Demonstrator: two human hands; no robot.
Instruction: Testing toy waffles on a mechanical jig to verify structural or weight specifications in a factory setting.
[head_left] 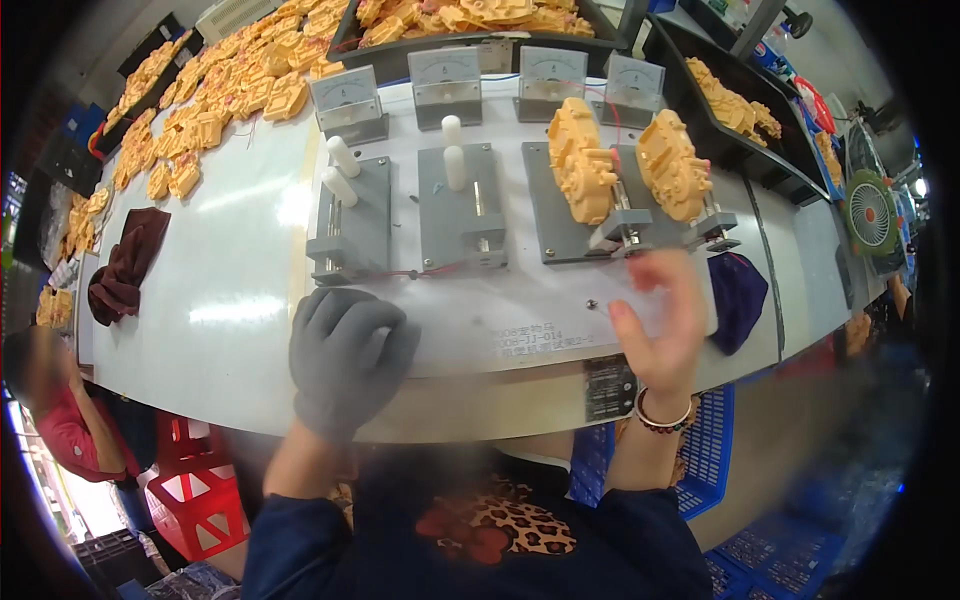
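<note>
My left hand (347,362), in a grey glove, is closed with curled fingers at the table's near edge; its palm side is hidden. My right hand (663,330), bare with bracelets at the wrist, holds nothing, thumb and fingers apart. It hovers just in front of the right-hand grey test fixtures. On these stand two yellow-orange plastic gear housings, one on the left (582,160) and one on the right (674,165). Two more grey fixtures, a far-left one (367,225) and its neighbour (437,220), carry white pegs and no housing.
Behind the fixtures stand several analog meters (447,80). Housings lie heaped on the table (230,220) at left and fill black bins (480,42). A brown cloth (128,265) lies left, a dark blue cloth (737,300) right. A green fan (872,213) and a seated person (75,420) flank the table.
</note>
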